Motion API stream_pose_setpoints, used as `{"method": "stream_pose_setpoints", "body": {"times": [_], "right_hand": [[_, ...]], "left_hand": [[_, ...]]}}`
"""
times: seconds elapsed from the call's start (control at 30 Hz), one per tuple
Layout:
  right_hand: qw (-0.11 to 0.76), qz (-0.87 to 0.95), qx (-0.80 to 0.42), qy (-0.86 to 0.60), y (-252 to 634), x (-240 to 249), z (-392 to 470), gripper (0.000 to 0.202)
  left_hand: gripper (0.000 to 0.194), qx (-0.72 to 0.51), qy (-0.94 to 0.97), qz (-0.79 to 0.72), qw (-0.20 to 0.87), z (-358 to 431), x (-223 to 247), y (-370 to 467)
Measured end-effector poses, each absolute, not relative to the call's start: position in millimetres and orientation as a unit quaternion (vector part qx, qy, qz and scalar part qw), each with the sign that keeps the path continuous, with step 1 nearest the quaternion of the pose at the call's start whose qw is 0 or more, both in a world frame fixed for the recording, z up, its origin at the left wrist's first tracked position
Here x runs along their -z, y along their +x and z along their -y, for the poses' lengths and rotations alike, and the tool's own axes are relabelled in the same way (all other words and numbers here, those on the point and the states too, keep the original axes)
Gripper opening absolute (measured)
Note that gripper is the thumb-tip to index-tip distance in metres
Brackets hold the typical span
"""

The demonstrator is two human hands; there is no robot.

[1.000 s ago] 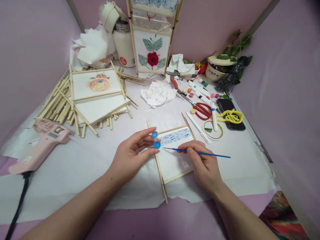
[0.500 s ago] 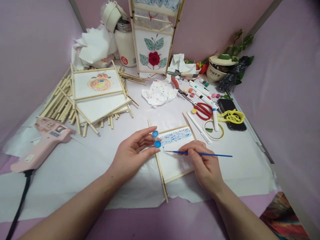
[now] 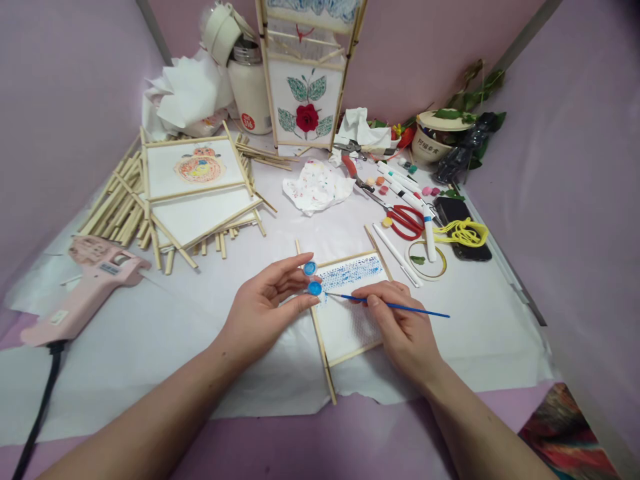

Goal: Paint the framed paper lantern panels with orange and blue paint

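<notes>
Your right hand [image 3: 403,327] pinches the brush [image 3: 413,309], tip at the left of the framed panel [image 3: 345,330], right beside two blue pots [image 3: 315,289] gripped by your left hand [image 3: 265,303]; panel's near the worktop [image 3: 485,333]'s front edge, room opening rightward.

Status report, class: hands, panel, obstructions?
Left hand: two blue paint pots. Right hand: paintbrush. Framed panel partly dotted blue. Left hand overlaps its left edge.
</notes>
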State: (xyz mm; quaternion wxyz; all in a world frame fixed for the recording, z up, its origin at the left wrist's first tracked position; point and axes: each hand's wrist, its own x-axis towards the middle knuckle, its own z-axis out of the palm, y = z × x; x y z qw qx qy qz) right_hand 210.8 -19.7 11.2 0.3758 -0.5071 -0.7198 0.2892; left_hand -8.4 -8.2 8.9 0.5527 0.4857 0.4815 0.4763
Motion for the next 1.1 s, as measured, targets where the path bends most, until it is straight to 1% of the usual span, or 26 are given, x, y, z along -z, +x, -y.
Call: {"method": "stream_pose_setpoints", "body": {"times": [0.13, 0.3, 0.47, 0.57, 0.73, 0.8, 0.93, 1.0, 1.1], "right_hand": [[0.373, 0.729, -0.290, -0.496, 211, -11, 20, 0.025], [0.377, 0.723, -0.283, -0.504, 210, -11, 20, 0.021], [0.369, 0.734, -0.291, -0.490, 210, -13, 20, 0.025], [0.381, 0.727, -0.284, -0.496, 210, -12, 20, 0.023], [0.371, 0.737, -0.287, -0.487, 209, -13, 21, 0.023], [0.397, 0.728, -0.288, -0.479, 209, -15, 22, 0.025], [0.496, 0.693, -0.270, -0.448, 212, -18, 25, 0.025], [0.506, 0.699, -0.266, -0.430, 212, -19, 27, 0.026], [0.479, 0.729, -0.259, -0.414, 212, -20, 28, 0.027]], "left_hand": [[0.051, -0.475, 0.486, -0.485, 0.551, 8, -10, -7], [0.053, -0.469, 0.490, -0.487, 0.550, 8, -11, -7], [0.052, -0.470, 0.491, -0.491, 0.545, 8, -10, -8], [0.053, -0.470, 0.490, -0.489, 0.548, 8, -11, -8], [0.052, -0.471, 0.489, -0.488, 0.548, 7, -11, -7], [0.051, -0.471, 0.493, -0.486, 0.546, 8, -10, -7], [0.049, -0.466, 0.529, -0.479, 0.522, 10, -6, -8], [0.049, -0.447, 0.566, -0.484, 0.495, 12, -3, -8], [0.048, -0.405, 0.631, -0.491, 0.444, 14, -1, -10]]}}
